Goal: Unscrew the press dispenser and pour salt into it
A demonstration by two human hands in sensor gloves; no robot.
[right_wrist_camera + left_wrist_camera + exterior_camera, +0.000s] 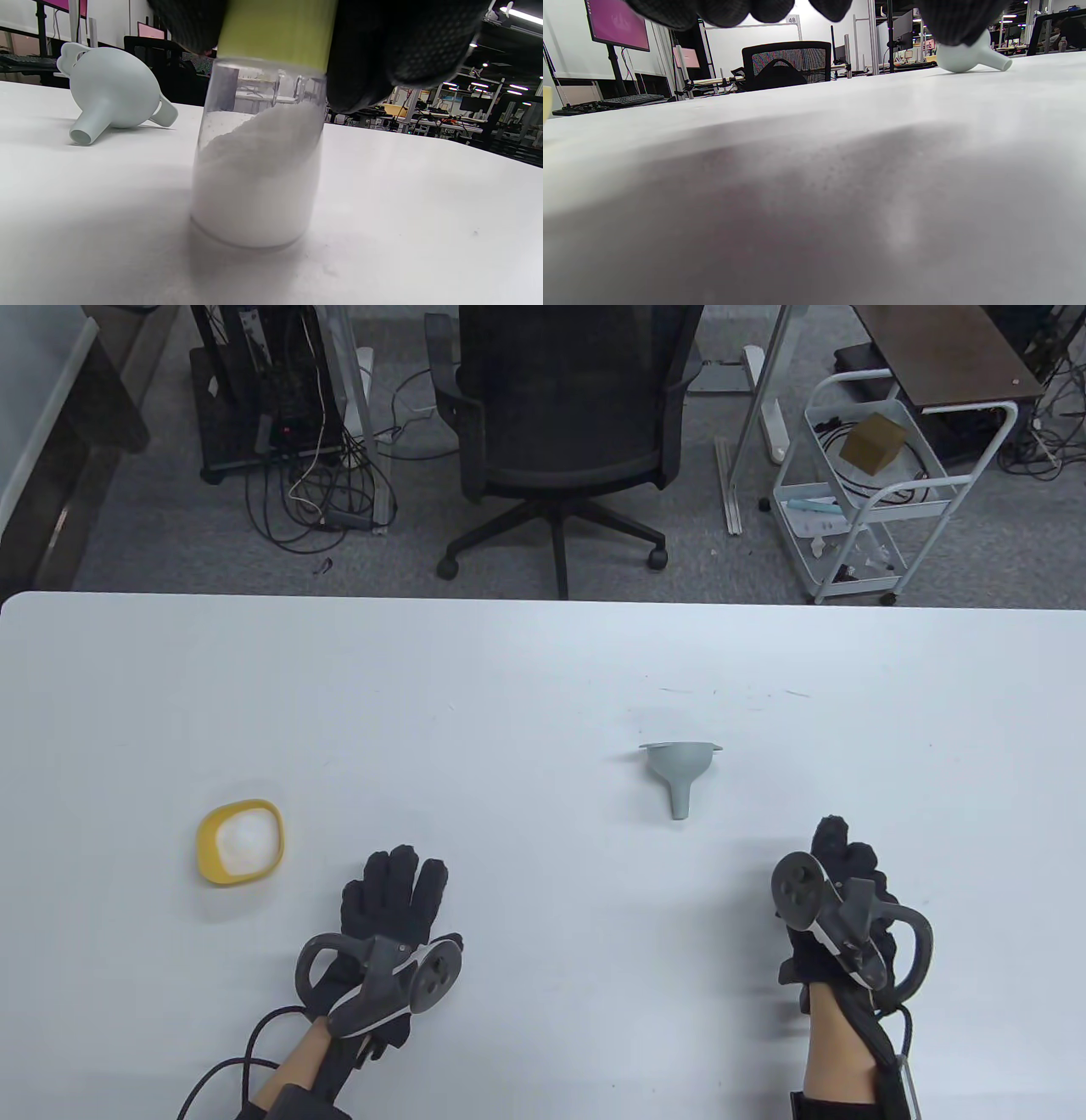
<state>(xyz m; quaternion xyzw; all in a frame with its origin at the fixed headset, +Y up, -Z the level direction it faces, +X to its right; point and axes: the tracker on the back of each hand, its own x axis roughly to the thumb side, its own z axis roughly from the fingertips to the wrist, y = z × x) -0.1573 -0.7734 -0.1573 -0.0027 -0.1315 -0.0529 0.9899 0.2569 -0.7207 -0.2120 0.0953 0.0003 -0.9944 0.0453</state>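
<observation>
A clear press dispenser (258,169), part full of white salt, stands upright on the white table (509,670). My right hand (836,857) grips its yellow-green top (275,29) from above, with fingers (382,51) wrapped around it. In the table view the hand hides the dispenser. A yellow bowl (208,848) with white salt in it sits at the left. My left hand (394,891) lies open and empty, fingers spread, just right of the bowl.
A grey funnel (679,768) lies on its side on the table, beyond my right hand; it also shows in the right wrist view (110,89) and the left wrist view (967,57). An office chair (564,415) stands past the table's far edge.
</observation>
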